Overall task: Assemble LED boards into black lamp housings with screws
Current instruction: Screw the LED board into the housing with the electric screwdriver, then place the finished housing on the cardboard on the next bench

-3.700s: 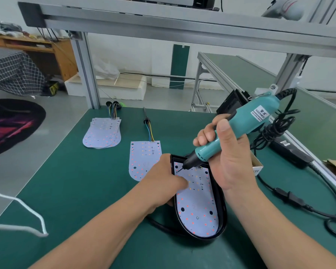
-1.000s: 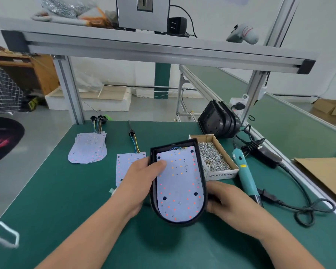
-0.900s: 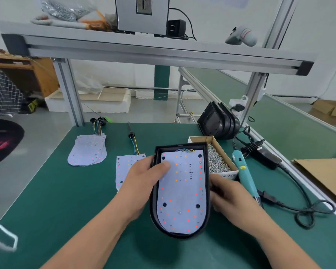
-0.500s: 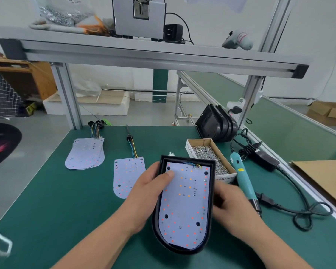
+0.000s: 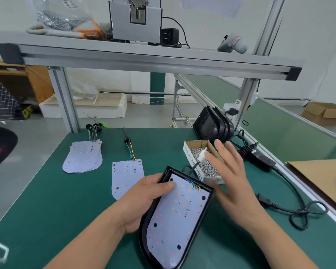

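A black power adapter (image 5: 260, 160) and its coiled cable (image 5: 297, 214) lie on the green table (image 5: 47, 200).

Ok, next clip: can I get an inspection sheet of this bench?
Surface: green mat.
Job's things: black lamp housing holding an LED board; loose LED board; stack of LED boards; screw box; stacked housings behind.
Clutter: cardboard sheet, far right.
Hands: left hand grips the housing; right hand open by the screw box.
Cables: white connector over the screws; power adapter with black cable.
Surroundings: overhead shelf; carton, far right.

Bright, even light; blurred right hand (image 5: 228, 175); wide-angle bowing.
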